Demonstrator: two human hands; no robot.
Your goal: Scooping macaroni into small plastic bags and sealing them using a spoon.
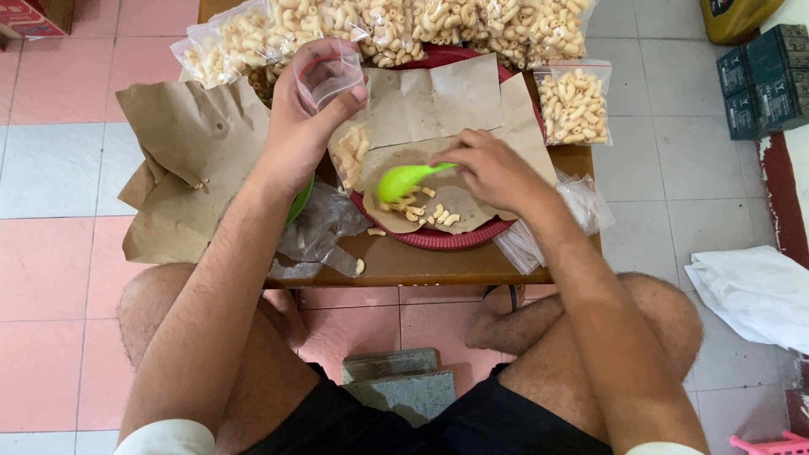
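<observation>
Glossy green plastic spoon (403,179), clear shiny plastic bag (333,80), matt creased brown paper (438,101), smooth wooden table (421,263).

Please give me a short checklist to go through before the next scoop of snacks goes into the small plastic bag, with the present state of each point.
1. Small plastic bag held up by the left hand: ok.
2. Bag mouth open wide enough: cannot tell; the thumb presses on its top.
3. Green scoop gripped by the right hand: ok.
4. Scoop loaded: cannot tell; its hollow is not visible.
5. Loose snack pieces left on the brown paper in the red tray: ok, only a few.
6. Pieces kept on the tray: not ok; some lie on the wooden table.
</observation>
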